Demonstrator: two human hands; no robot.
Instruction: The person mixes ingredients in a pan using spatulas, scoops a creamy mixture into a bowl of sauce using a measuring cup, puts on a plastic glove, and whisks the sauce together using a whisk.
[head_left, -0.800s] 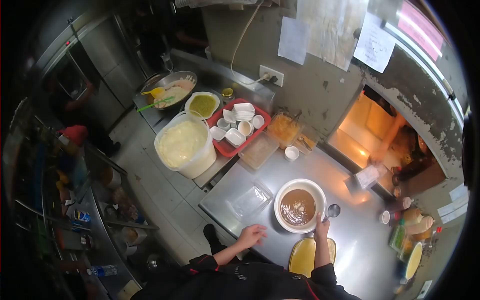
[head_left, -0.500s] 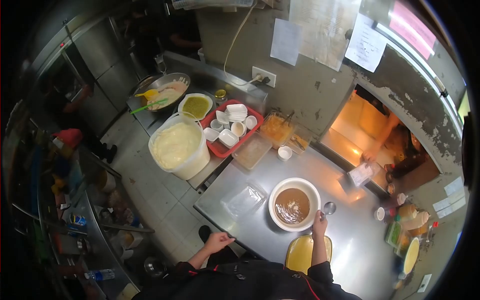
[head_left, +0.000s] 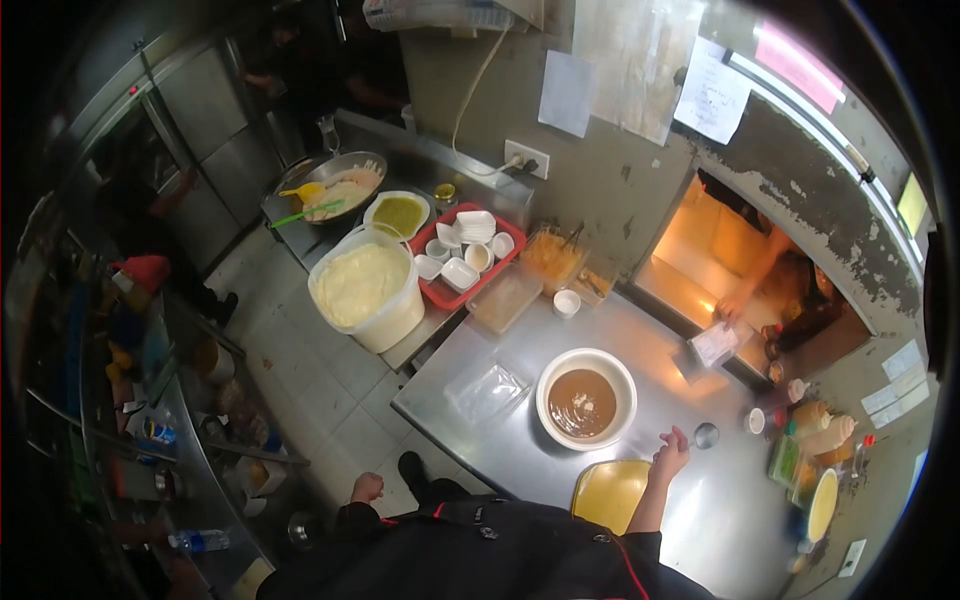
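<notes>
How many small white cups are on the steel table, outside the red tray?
2. One cup sits beyond the bowl; the other cup is beside the sauce bottles. Others may be hidden behind them.

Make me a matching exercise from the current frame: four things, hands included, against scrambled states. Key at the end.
Things
1. Right hand
2. Left hand
3. White bowl
4. Red tray

States
A. Contains brown liquid
B. Loaded with small white dishes
C. Holding a spoon
D. Off to the side of the metal counter, not touching it

Pairs: 1-C, 2-D, 3-A, 4-B
</notes>
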